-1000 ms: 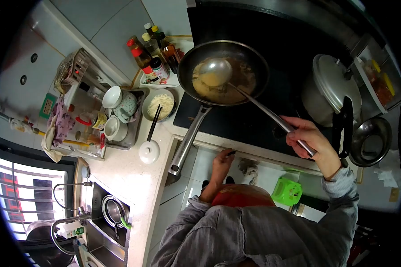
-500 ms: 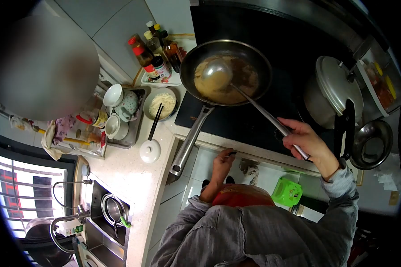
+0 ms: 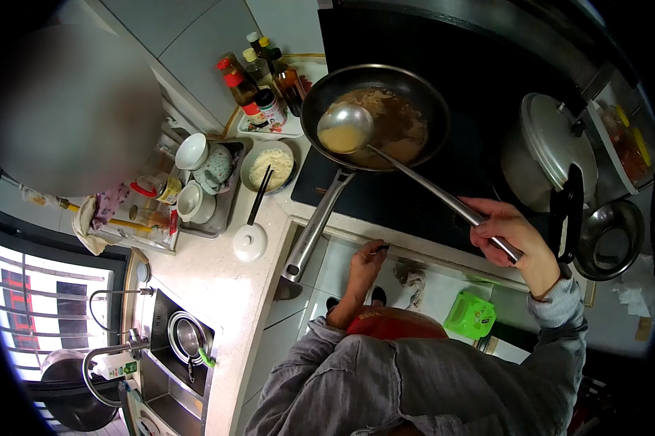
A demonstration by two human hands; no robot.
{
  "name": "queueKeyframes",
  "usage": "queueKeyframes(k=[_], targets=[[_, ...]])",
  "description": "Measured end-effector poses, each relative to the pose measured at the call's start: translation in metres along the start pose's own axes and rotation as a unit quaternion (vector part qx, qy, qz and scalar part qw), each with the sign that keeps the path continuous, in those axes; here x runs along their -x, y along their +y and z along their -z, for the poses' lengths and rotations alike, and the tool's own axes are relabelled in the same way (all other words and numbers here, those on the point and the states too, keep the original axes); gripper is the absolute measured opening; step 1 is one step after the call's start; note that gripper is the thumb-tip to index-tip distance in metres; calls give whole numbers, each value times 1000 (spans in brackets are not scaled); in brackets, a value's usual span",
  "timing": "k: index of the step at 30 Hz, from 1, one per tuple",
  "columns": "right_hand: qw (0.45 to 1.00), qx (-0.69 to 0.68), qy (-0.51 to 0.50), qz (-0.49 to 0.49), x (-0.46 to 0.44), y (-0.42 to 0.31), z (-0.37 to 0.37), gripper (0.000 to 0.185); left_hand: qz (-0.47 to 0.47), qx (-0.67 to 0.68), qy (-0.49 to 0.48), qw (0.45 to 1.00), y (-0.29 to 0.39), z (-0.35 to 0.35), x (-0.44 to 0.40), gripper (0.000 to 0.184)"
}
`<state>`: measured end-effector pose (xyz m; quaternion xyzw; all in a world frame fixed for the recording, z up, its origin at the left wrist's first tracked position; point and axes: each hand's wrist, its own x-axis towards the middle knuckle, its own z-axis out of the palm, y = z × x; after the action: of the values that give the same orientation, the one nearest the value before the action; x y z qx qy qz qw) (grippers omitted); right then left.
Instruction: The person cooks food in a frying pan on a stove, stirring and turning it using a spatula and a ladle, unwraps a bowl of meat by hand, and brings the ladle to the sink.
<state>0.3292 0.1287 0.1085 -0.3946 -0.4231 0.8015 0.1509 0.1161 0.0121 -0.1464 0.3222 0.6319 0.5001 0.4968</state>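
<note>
My right hand (image 3: 508,236) is closed around the handle of a metal ladle (image 3: 447,195). The ladle's bowl sits at the left side of a dark frying pan (image 3: 435,109), with cloudy tan liquid in it. Brown liquid (image 3: 400,120) with pale, foamy patches covers the pan's bottom. The pan rests on the black cooktop (image 3: 386,200), its long metal handle pointing toward the near left. My left hand (image 3: 366,263) is by the counter's front edge, away from the pan handle, fingers curled at a small dark thing I cannot make out.
Left of the pan are a bowl of pale flour-like food (image 3: 271,166) with black chopsticks, a white lid (image 3: 250,242), and a tray of sauce bottles (image 3: 269,131). A pressure cooker (image 3: 549,149) stands right, beside a metal bowl (image 3: 609,240). A sink (image 3: 169,396) lies at lower left.
The ladle's bowl has shifted left and nearer within the pan, my right hand moving slightly with it. My left hand stays at the counter edge. The camera view has shifted a little.
</note>
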Motion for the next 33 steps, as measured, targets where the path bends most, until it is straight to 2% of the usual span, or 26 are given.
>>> queueKeyframes(k=[1, 4, 10, 15, 19, 22, 23, 26, 30, 33], targets=[[1000, 3, 8, 1, 1, 0, -3, 54, 7, 6, -2, 1000, 9, 0, 1, 28], [999, 20, 29, 11, 6, -3, -16, 55, -49, 85, 8, 995, 37, -1, 1, 27], [996, 66, 14, 54, 17, -7, -48, 61, 1, 153, -47, 987, 72, 19, 20, 30], [994, 93, -32, 40, 29, 1, -102, 66, 57, 284, 49, 956, 56, 76, 64, 29], [990, 114, -76, -22, 32, 28, -168, 70, 18, 344, 125, 930, 52, 149, 128, 26], [968, 191, -157, -35, 21, 71, -225, 70, -42, 361, 181, 914, 73, 191, 194, 29], [960, 192, -196, -57, 14, 85, -248, 69, -56, 364, 167, 915, 70, 203, 213, 33], [925, 185, -308, -125, -6, 142, -315, 68, -108, 461, 191, 860, 69, 230, 270, 37], [856, 200, -442, -179, -29, 223, -408, 67, -98, 505, 349, 783, 21, 268, 331, 36], [823, 263, -490, -118, -33, 297, -464, 65, -50, 498, 475, 724, -20, 309, 370, 34]])
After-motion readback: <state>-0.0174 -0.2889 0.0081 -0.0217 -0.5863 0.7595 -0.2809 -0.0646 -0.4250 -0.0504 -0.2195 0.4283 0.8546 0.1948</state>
